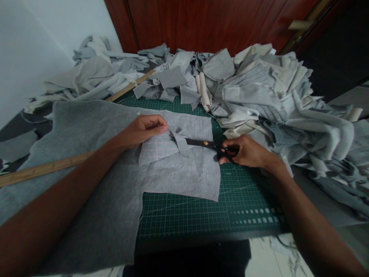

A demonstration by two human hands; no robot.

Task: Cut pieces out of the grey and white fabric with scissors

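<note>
My right hand (245, 151) grips the black handles of a pair of scissors (201, 143), whose blades point left. Between the blades runs the edge of a small grey fabric piece (158, 148) marked with faint lines. A narrow strip (181, 144) curls away from that piece over the blades. My left hand (148, 129) pinches the fabric at the strip's upper end, thumb against fingers. Beneath both lies a large grey cloth (109, 184), spread flat and partly covering a green cutting mat (184, 215).
A wooden ruler (63, 163) lies on the large cloth under my left forearm. Heaped grey and cream fabric scraps (259, 88) line the back and right. Another fabric pile (95, 73) is at the back left, before a wooden door (216, 23).
</note>
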